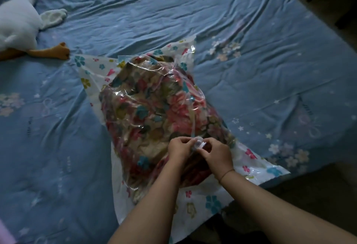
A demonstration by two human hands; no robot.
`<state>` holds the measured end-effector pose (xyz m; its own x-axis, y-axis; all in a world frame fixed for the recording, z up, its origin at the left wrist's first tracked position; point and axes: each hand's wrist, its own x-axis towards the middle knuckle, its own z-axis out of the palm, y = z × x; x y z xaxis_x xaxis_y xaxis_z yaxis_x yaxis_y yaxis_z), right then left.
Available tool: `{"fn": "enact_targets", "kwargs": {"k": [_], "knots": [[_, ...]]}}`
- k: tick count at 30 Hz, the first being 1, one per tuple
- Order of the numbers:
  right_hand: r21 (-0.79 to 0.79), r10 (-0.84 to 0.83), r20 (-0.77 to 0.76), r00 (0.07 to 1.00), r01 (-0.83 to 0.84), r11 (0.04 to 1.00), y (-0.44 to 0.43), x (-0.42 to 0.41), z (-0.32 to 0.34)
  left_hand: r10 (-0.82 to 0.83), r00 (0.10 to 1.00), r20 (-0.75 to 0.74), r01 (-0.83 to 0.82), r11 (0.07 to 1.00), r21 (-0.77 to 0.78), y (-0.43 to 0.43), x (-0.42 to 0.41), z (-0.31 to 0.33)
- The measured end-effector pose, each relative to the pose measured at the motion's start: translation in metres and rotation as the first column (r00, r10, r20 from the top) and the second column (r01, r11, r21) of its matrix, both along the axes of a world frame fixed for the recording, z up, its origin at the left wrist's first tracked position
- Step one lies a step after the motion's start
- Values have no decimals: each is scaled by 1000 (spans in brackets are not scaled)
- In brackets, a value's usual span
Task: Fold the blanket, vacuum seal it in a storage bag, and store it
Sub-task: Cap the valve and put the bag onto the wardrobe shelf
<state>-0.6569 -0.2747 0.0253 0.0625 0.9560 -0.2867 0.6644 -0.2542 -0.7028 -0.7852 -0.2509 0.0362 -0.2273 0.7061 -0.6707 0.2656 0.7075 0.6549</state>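
Observation:
A folded floral blanket (154, 108) lies inside a clear storage bag (202, 201) printed with small flowers, resting on the bed. On the bag's top near me sits a small white valve with its cap (200, 143). My left hand (178, 148) pinches the valve from the left. My right hand (217, 154) grips the white cap from the right. Both hands rest on the bulging bag. A thin band circles my right wrist.
The bed is covered by a wrinkled blue sheet (251, 70) with pale flower prints. A white plush duck (21, 29) with orange feet lies at the far left. The bed's edge and dark floor (318, 182) are at the right, near me.

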Motion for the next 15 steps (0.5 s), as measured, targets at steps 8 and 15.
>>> {"fn": "enact_targets", "kwargs": {"k": [8,15], "knots": [[190,15,116,993,-37,981,-5,-7,-11,-26,999,-33,26,1000,-4,7,-2,1],[200,17,161,987,-49,979,-1,-13,-11,-2,1000,10,2,1000,22,0,-4,0]]}}
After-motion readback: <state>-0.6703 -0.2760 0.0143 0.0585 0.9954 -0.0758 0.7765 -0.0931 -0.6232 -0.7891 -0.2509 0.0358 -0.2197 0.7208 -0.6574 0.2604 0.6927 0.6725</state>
